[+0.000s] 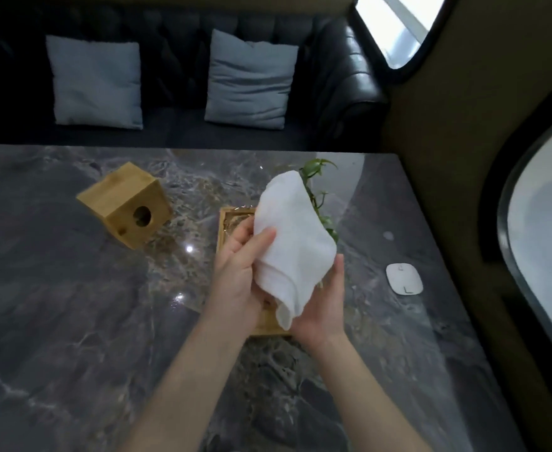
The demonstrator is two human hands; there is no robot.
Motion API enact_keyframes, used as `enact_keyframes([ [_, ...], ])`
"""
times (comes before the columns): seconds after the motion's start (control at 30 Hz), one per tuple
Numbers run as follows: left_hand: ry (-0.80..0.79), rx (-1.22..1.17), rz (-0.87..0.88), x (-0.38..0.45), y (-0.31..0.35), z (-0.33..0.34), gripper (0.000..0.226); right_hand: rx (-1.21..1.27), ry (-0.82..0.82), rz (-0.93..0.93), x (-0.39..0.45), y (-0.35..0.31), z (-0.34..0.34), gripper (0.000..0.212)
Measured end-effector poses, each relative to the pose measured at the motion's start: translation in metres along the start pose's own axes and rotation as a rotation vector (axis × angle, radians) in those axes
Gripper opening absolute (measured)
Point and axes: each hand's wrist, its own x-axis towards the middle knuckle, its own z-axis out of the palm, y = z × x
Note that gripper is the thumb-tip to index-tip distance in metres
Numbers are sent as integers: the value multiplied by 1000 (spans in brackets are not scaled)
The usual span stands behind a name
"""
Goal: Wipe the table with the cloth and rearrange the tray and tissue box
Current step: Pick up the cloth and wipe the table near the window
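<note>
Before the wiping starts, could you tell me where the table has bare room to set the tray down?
Bare marble table lies left of the hands and below the wooden tissue box; a narrower strip runs between the tray and white pad. Around the tray and plant is crowded.

Black tufted leather sofa (176, 24) behind the far table edge. 2 pale blue-grey cushions lean against its back: left cushion (96, 82), right cushion (250, 80), well apart. Small green plant (317, 177), leaves partly hidden. Flat white rounded pad (404, 278) near right edge. Rounded windows: 1 upper right (395, 27), 1 far right (545, 230).
</note>
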Motion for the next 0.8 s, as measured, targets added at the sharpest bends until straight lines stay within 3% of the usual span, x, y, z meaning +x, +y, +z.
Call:
enact_keyframes([
  [0.07,12,-71,-42,1,-22,0,23,21,9,-35,-9,-14,-8,86],
  [0.23,74,58,-171,11,-64,-13,29,-78,146,-67,-31,-58,-28,49],
  [0.43,-135,590,-328,33,-108,-7,14,-207,362,-86,-57,-118,-39,48],
  [0.5,-265,849,-334,44,-123,4,24,-293,397,-86,-60,-140,-39,50],
  [0.63,-386,1219,-116,72,-154,33,41,-467,512,-111,-53,-190,-37,38],
  [0.8,-285,1570,135,122,-193,52,52,-841,678,-135,-34,-258,-31,40],
])
